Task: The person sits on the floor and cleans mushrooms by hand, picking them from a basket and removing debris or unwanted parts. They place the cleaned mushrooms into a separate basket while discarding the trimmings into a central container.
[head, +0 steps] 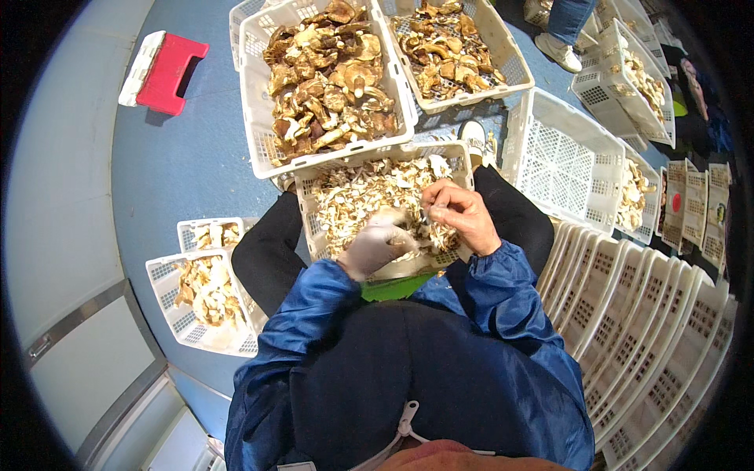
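Note:
A white plastic basket (305, 203) full of small, pale mushroom pieces (353, 197) stands between my knees. My left hand (377, 244) wears a pale glove and is over the front of the pieces, its fingers curved and blurred by motion; whether it holds a piece cannot be told. Just to the right, my bare right hand (462, 215) is over the right side of the same basket, thumb and fingertips pinched together. Something small and dark shows at those fingertips, too unclear to name. Beyond the basket stands a larger white crate (256, 118) heaped with big brown mushrooms (330, 88).
Another crate (512, 56) of brown mushrooms stands at the back right, beside an empty white crate (559, 159). Nested crates (636, 318) line the right. Baskets (159, 282) of mushrooms stand left. A red stool (171, 73) is on the floor; another person's leg (568, 23) shows at top right.

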